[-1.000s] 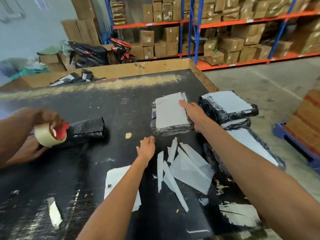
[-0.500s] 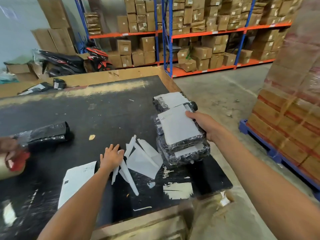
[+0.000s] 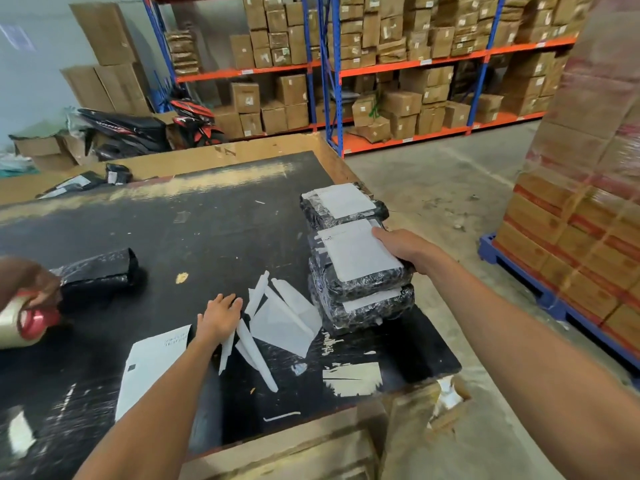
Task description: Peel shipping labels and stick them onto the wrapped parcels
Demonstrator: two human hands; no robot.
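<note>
Right hand grips top labelled parcel on stack at table edge; left hand flat, fingers relaxed, on backing strips

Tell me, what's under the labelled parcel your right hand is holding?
Under the top parcel, gripped by the right hand, lies another wrapped parcel with a white label strip showing. Most of its top is covered, so anything printed there is hidden.
</note>
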